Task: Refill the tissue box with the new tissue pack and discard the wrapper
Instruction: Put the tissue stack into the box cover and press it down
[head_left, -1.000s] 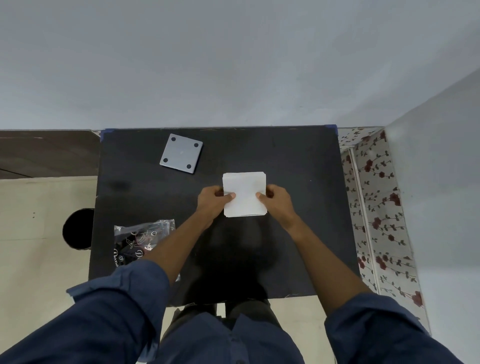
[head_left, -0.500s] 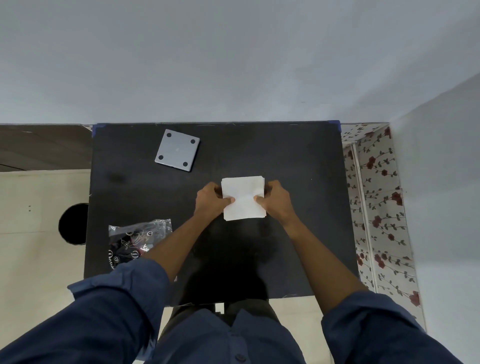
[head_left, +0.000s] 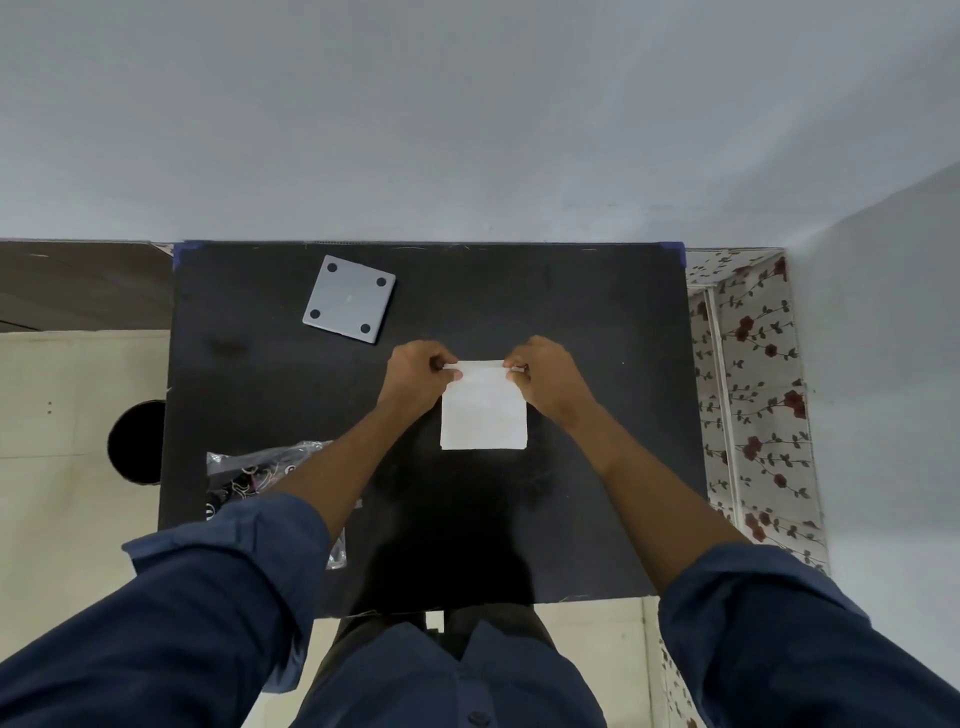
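Your white tissue stack (head_left: 483, 410) lies flat near the middle of the black counter (head_left: 597, 322), its far edge lifted. Your left hand (head_left: 418, 382) pinches the far left corner and your right hand (head_left: 545, 382) the far right one, each closed on the tissue. You look to be readying the stack for loading, so the refill is midway. The grey square piece with four dots (head_left: 349, 299), likely the tissue box or its base turned over, sits just beyond your left hand; the next move calls for carrying the stack to it. Bare counter lies right and toward you. The crumpled wrapper (head_left: 249, 473) rests by the left edge, under your left forearm, not yet discarded; the dark round opening (head_left: 136, 441) beside that edge may be a bin.
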